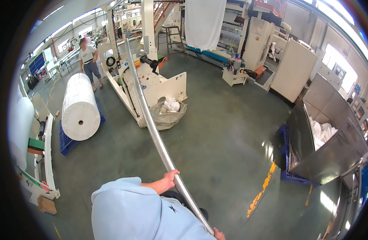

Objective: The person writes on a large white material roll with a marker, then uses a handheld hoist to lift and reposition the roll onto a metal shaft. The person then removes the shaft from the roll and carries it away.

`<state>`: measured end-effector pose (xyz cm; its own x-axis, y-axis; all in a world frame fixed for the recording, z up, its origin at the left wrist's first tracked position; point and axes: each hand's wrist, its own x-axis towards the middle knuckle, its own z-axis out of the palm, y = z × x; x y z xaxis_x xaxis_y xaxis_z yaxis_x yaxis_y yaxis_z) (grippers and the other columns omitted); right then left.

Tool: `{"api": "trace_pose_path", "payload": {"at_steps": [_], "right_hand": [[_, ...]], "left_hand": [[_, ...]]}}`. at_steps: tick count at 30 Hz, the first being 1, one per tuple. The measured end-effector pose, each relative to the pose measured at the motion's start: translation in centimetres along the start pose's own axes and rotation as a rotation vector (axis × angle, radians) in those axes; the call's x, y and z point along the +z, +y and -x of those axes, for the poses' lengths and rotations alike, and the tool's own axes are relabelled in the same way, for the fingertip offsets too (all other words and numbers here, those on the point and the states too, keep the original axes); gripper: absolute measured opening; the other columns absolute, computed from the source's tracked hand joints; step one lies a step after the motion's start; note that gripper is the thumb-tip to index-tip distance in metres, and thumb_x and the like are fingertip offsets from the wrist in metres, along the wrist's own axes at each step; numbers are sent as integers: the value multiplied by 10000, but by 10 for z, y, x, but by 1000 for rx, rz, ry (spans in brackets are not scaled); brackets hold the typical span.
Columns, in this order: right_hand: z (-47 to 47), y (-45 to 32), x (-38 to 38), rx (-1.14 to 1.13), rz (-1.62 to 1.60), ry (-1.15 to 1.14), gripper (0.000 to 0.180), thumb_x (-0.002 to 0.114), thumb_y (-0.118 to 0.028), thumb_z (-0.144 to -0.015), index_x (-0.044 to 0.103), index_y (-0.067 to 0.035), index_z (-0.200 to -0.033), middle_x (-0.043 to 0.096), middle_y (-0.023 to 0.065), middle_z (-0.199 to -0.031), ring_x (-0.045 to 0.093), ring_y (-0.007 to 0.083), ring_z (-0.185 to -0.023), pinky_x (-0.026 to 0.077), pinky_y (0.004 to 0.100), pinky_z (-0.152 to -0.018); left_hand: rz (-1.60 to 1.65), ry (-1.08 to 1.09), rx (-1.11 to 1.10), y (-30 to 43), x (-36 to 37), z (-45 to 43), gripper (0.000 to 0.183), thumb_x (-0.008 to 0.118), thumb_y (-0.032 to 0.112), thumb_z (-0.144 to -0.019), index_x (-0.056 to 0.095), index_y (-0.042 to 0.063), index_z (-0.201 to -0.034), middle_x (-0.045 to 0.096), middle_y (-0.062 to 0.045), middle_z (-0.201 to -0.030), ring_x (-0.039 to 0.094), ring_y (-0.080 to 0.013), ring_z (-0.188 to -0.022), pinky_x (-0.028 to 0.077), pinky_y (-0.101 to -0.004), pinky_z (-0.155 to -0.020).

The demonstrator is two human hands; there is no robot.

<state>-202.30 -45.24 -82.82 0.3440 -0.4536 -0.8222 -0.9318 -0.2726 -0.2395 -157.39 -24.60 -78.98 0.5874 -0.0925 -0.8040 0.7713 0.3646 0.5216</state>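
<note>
A long, shiny metal shaft [156,134] slants across the view, from the bottom edge up to the white machine frame [172,85]. My left hand [170,177] grips it around its lower part, in front of my body. Close to the bottom edge, my right hand [218,234] holds the shaft near its lower end; part of this hand is cut off by the frame. The shaft's far end overlaps the machine frame in the picture, and I cannot tell whether it touches.
A large white roll [81,120] lies on a blue plastic pallet [67,144] at left, with a person [88,58] standing behind it. A sack [169,117] of white scraps sits by the machine frame. At right stands a metal bin [328,156] holding white material.
</note>
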Motion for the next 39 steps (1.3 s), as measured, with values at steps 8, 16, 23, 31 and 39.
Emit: {"api": "trace_pose_path", "payload": {"at_steps": [8, 16, 23, 31, 39], "right_hand": [[-103, 34, -31, 12, 70, -191, 750, 397, -676, -970, 634, -77, -1355, 564, 270, -1431, 523, 419, -1356, 383, 484, -1155], [-138, 8, -127, 281, -97, -318, 805, 525, -729, -862, 660, -115, -1365, 556, 146, -1500, 501, 337, -1408, 389, 475, -1164], [-240, 16, -138, 162, -36, -298, 681, 506, -637, -871, 709, -156, -1309, 665, 100, -1373, 604, 283, -1297, 476, 441, -1073], [-377, -8, -123, 84, -17, -270, 611, 497, -596, -910, 721, -174, -1292, 669, 73, -1370, 616, 264, -1281, 492, 426, -1052], [-390, -16, -129, 129, -12, -384, 744, 422, -740, -942, 744, -141, -1244, 676, 93, -1348, 594, 290, -1299, 454, 419, -1088]], "left_hand": [[-104, 243, -14, 0, 50, -15, 393, 813, 72, -783, 612, 14, -1116, 608, -125, -1026, 646, -296, -930, 592, -537, -776], [-168, 178, -116, -31, 82, -59, 525, 761, 238, -839, 534, 92, -1289, 570, -119, -1243, 569, -329, -1164, 477, -569, -1040], [-169, 193, -21, -71, 96, -118, 585, 795, 250, -812, 527, 122, -1316, 559, -96, -1272, 551, -299, -1169, 491, -536, -1019], [-229, 139, 138, -87, 120, -204, 498, 798, 260, -826, 565, 73, -1225, 616, -97, -1174, 603, -287, -1091, 529, -506, -979], [-206, 73, 204, -80, 132, -190, 386, 780, 201, -857, 562, 7, -1110, 595, -133, -1092, 617, -303, -1073, 522, -513, -1037]]}}
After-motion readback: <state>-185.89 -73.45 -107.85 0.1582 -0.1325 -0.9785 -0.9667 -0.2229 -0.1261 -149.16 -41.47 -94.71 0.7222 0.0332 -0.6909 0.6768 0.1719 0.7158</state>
